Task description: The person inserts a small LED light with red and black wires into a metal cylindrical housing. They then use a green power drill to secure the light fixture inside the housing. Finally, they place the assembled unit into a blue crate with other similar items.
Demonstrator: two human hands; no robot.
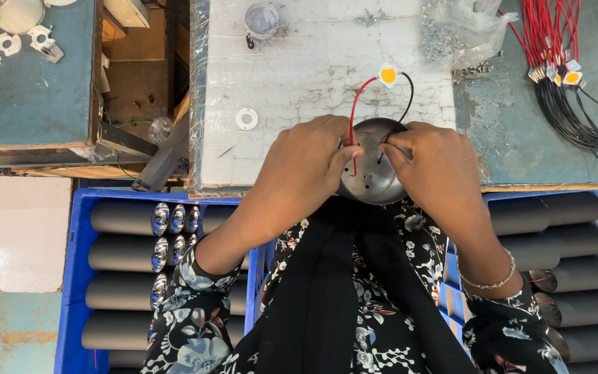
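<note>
My left hand [306, 170] and my right hand [437, 173] both grip a round dark metal housing [372, 181] at the near edge of the white work board [299, 69]. A red wire [356, 104] and a black wire [408, 93] rise out of the housing to a small square LED chip [387, 75] with an orange centre, which lies on the board just beyond the hands. My left fingertips pinch the red wire at the housing rim. My right fingertips press at the rim beside the black wire.
A white plastic ring [246, 118] and a small round tin [262, 19] lie on the board. A clear bag of screws [451, 31] sits at the back. A bundle of wired LED chips [562, 62] lies right. Blue crates [77, 277] of dark cylinders flank my lap.
</note>
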